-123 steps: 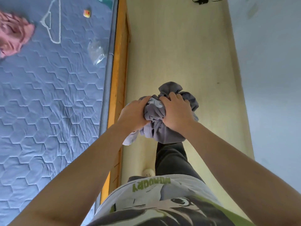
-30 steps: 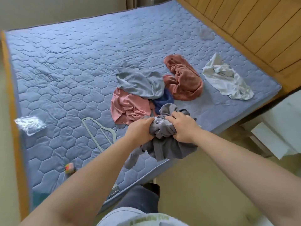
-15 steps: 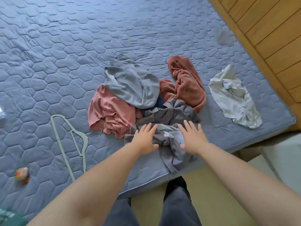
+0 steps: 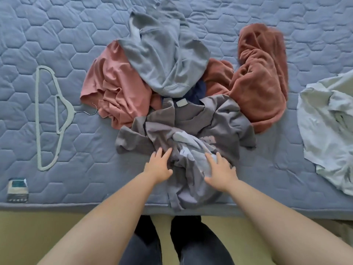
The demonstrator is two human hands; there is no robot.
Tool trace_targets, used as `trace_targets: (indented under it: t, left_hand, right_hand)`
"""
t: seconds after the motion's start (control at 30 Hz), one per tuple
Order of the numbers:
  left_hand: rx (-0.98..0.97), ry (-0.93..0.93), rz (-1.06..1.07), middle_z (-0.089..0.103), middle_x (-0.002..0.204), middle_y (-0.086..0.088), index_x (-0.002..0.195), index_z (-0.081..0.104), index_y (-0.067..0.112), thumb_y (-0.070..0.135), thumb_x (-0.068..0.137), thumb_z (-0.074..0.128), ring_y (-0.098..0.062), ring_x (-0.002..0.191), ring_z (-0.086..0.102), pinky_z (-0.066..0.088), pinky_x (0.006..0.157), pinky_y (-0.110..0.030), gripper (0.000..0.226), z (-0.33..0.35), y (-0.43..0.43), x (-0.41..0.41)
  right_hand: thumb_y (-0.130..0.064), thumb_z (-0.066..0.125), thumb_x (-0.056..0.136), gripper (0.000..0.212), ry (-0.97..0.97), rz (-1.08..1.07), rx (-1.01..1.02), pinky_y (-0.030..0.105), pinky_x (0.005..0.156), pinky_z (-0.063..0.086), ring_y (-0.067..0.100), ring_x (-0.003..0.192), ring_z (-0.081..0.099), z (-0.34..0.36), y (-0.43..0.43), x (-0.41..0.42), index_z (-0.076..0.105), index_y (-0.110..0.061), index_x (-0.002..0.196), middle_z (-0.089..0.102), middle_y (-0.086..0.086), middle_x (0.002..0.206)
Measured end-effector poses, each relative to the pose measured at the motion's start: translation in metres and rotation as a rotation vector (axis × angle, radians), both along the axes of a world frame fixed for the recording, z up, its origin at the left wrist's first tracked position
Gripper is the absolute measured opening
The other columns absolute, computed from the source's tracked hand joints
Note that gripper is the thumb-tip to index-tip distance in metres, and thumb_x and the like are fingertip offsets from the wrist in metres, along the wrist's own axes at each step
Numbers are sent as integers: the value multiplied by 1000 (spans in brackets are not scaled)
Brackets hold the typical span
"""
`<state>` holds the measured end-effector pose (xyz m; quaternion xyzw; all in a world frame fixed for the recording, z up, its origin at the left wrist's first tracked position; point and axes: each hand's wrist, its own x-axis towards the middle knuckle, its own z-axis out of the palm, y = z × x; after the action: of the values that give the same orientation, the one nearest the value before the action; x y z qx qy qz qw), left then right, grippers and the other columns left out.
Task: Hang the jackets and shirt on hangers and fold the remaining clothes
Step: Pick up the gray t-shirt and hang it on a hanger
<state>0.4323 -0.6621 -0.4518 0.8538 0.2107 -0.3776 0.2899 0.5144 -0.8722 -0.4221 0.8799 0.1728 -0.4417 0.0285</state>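
Nothing is hung or folded yet, by the look of it. The grey T-shirt (image 4: pixel 191 127) lies crumpled on the bed (image 4: pixel 57 25), reaching its front edge. Both grips are wide: your left hand (image 4: pixel 158 169) and right hand (image 4: pixel 219 173) rest flat on the cloth, fingers straight, holding nothing. Behind it the grey hoodie (image 4: pixel 164 54), pink top (image 4: pixel 114 83) and rust fleece (image 4: pixel 261 73) lie in heaps, with the white garment (image 4: pixel 328 131) well to the right. The one hanger (image 4: pixel 40 115) sits bare at the left. A navy piece (image 4: pixel 198 90) is mostly buried under the hoodie — what it is can't be told — and the white garment is cut off at the frame edge.
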Motion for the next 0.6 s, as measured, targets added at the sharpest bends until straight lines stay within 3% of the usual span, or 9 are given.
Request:
trace_targets:
  t: [0.13,0.2,0.27,0.33,0.4,0.43,0.47,0.53,0.6]
  left_hand:
    - [-239,-179,728,15,152,-12,151,15,21,17,86,63,-26,136,32,28,103,-25,81,-24,-42,-7]
    - [-166,-185,1045,23,146,-13,149,16,17,16,84,66,-30,129,39,32,97,-27,82,-28,-58,-9]
    - [-144,-108,1269,26,148,-14,149,13,13,25,80,74,-32,130,39,35,104,-35,93,-35,-67,-14]
    - [-204,-21,1288,37,144,-12,147,19,11,30,78,77,-31,129,43,38,106,-41,92,-42,-72,-22]
    - [-334,61,1231,55,123,-11,136,39,9,20,85,71,-30,114,54,45,99,-41,61,-43,-76,-27]
    - [-416,92,1239,60,111,-12,126,49,7,13,88,66,-29,104,59,49,93,-40,42,-40,-79,-28]
    - [-498,129,1263,63,102,-14,116,54,6,8,90,62,-28,94,61,52,86,-39,26,-36,-82,-30]
    - [-704,251,1325,65,93,-13,110,57,5,3,93,56,-24,81,63,55,71,-33,17,-30,-88,-40]
    - [-946,395,1342,69,84,-9,104,59,3,0,95,50,-18,70,67,57,60,-26,14,-20,-87,-56]
  right_hand:
    - [-35,60,84,80,229,-242,166,42,115,21,31,142,16,-45,-13,-26,16,-31,150,16,5,157]
    - [-29,58,87,62,280,-395,279,34,113,25,26,138,29,-55,-12,-33,36,-25,145,33,5,150]
    - [-20,52,91,36,198,-749,431,28,102,37,20,125,47,-56,-13,-30,59,-19,127,54,4,135]
    - [-13,49,90,23,-117,-1007,417,28,86,41,23,111,55,-55,-22,-24,66,-17,106,61,6,120]
    - [-14,51,90,23,-366,-1198,210,31,85,39,32,110,53,-60,-39,-27,59,-9,111,55,12,123]
    - [-18,53,90,31,-361,-1344,118,35,89,40,34,112,52,-63,-45,-31,56,-4,118,54,15,126]
    - [-26,56,90,39,-253,-1531,104,38,93,42,35,112,54,-66,-51,-38,54,-3,121,56,16,126]
    - [-44,60,88,48,191,-1898,312,42,96,48,31,107,61,-70,-56,-57,57,-8,119,64,11,118]
    - [-52,64,82,54,544,-2015,538,44,93,50,28,107,65,-64,-58,-79,61,-13,120,67,11,118]
